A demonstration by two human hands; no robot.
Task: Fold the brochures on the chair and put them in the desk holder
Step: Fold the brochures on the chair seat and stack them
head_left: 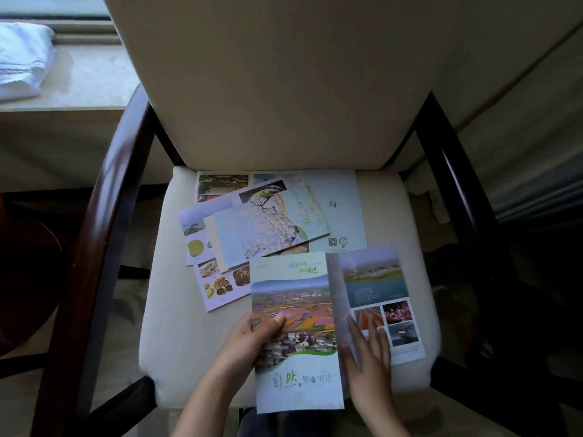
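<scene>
Pale window ledge [79, 86], folded white cloth [22, 58] on it, patterned carpet [129, 298], dim daylight

held brochure [296, 335]: partly folded; cover panel shows a colourful field photo and green characters, its left edge pinched by the left hand [252, 339].
open panel [375, 298]: spread to the right, lake photo up, under the flat right hand [367, 351].
loose brochures [262, 228]: overlapping unfolded pile beyond both hands, on the chair seat [176, 326].

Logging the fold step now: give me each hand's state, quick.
Left hand: holding the brochure by its left edge, thumb on top.
Right hand: open, fingers straight, lying on the same brochure's right panel.
</scene>
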